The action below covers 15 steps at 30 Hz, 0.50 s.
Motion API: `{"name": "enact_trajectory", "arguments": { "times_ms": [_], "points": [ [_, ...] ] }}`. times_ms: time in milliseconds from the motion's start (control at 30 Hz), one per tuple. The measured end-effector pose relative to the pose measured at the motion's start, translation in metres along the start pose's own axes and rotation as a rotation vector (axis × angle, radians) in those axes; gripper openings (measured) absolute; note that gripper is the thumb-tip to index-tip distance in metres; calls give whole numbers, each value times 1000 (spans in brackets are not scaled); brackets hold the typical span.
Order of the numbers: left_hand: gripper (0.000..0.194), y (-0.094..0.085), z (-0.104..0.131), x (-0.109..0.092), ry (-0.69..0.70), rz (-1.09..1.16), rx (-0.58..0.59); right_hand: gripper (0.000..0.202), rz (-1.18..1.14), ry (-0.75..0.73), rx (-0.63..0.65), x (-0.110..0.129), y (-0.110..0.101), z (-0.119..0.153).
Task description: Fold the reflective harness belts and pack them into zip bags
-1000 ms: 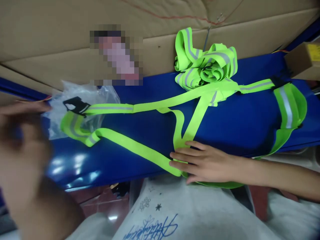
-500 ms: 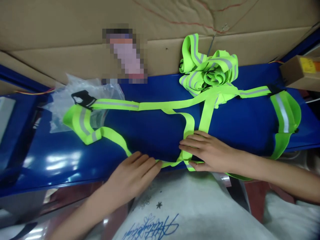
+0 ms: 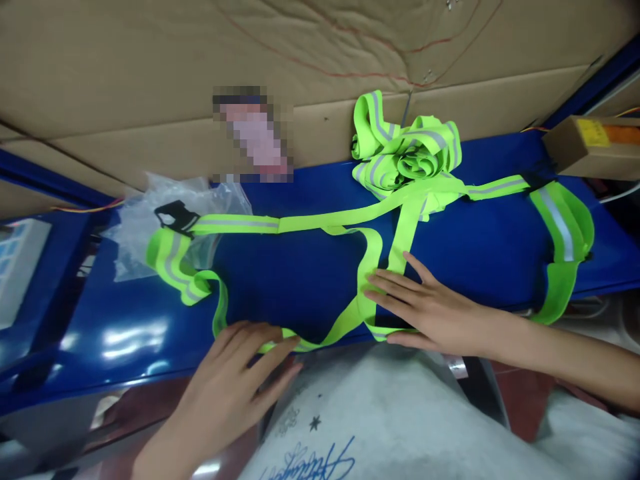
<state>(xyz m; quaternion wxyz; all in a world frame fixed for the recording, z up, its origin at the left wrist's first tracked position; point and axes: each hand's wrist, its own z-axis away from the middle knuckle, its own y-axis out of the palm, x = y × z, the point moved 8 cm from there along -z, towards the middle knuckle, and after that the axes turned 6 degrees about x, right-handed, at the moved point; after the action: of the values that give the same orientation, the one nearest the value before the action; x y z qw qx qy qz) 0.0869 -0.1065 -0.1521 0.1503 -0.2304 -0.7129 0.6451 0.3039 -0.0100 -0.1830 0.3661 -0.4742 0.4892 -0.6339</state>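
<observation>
Neon-green strapping with grey reflective stripes [image 3: 330, 218] lies spread over the blue table [image 3: 295, 273]. Its left end has a black buckle [image 3: 176, 217], its right end a wide loop [image 3: 560, 223]. My left hand [image 3: 245, 367] rests on the lower strap near the table's front edge, fingers extended and slightly apart. Over the middle straps lies my right hand [image 3: 420, 303], its fingers spread and their tips on the green band. Behind the straps sits a heap of rolled and folded green straps [image 3: 415, 153].
A clear plastic bag [image 3: 135, 233] lies under the buckle end. Brown cardboard [image 3: 150, 87] stands along the back, with a blurred pinkish item [image 3: 257, 140] by it. A small cardboard box [image 3: 575, 147] is at the right, a white object [image 3: 25, 267] at the far left.
My left hand has moved left and down along the lower strap, its fingers looser. My right hand's fingers have spread. The lower middle strap has shifted and now slants down to the left.
</observation>
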Motion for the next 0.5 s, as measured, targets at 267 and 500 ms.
{"name": "enact_trajectory", "arguments": {
  "times_ms": [267, 500],
  "points": [
    [19, -2, -2, 4, 69, -76, 123, 84, -14, 59, 16, -12, 11, 12],
    [22, -4, 9, 2, 93, -301, -20, 90, -75, 111, 45, -26, 10, 16]
  ]
}}
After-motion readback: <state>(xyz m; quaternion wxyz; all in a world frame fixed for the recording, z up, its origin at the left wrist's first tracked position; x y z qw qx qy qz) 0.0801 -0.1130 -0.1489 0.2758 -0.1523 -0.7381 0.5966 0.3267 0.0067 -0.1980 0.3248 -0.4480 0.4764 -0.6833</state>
